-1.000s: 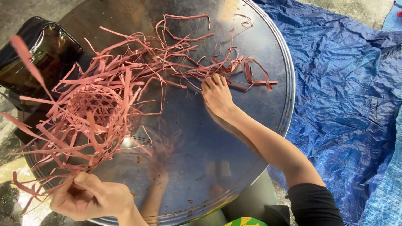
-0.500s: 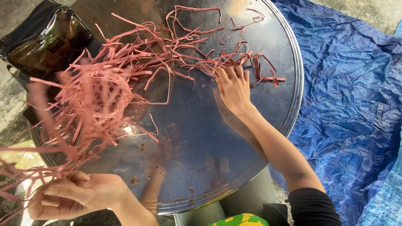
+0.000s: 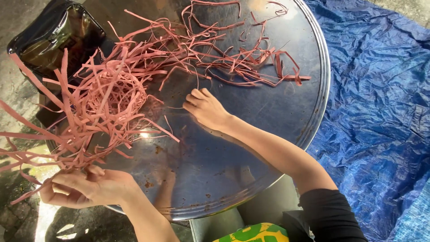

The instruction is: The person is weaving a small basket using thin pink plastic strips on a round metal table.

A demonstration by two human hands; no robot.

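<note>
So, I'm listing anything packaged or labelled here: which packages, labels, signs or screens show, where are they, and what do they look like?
Glossy black pouch: top left, past the edge of the round metal table, behind the pink strips; soft, rounded rectangle with a shiny clear front and dark contents.
No labels, signs or screens can be made out.

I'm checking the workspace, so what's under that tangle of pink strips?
The pink strips lie on a round metal table. A dark glossy bag sits behind them. The left hand grips some strip ends; the tabletop beneath the weave is hidden.
</note>
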